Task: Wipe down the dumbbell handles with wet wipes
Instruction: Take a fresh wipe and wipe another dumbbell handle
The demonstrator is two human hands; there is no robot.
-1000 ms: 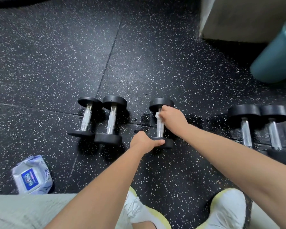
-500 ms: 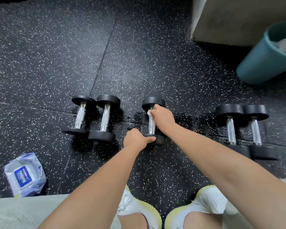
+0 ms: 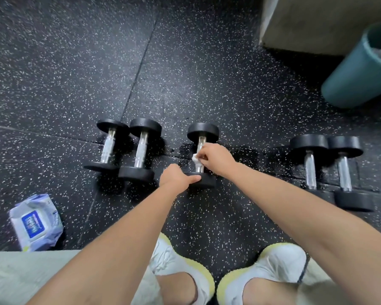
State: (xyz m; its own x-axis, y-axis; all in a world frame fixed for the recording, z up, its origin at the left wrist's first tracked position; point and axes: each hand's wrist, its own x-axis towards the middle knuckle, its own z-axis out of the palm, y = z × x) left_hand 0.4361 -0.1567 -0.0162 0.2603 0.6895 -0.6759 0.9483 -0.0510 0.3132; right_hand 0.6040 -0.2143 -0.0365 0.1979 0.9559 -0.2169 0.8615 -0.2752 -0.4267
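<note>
A small black dumbbell (image 3: 203, 131) with a chrome handle lies on the speckled rubber floor in the middle. My right hand (image 3: 216, 158) grips its handle through a white wet wipe (image 3: 195, 158), now at the handle's near half. My left hand (image 3: 178, 176) holds the dumbbell's near weight plate, thumb along its top. Two more dumbbells (image 3: 123, 148) lie side by side to the left, and another pair (image 3: 327, 166) lies to the right.
A pack of wet wipes (image 3: 36, 222) lies on the floor at the lower left. A teal bin (image 3: 359, 69) with crumpled white wipes stands at the upper right beside a beige wall base (image 3: 312, 23). My white shoes (image 3: 262, 267) are below.
My right hand has slid the wipe down the handle from the far plate toward the near plate. My left hand stays on the near plate. The head camera shifted slightly.
</note>
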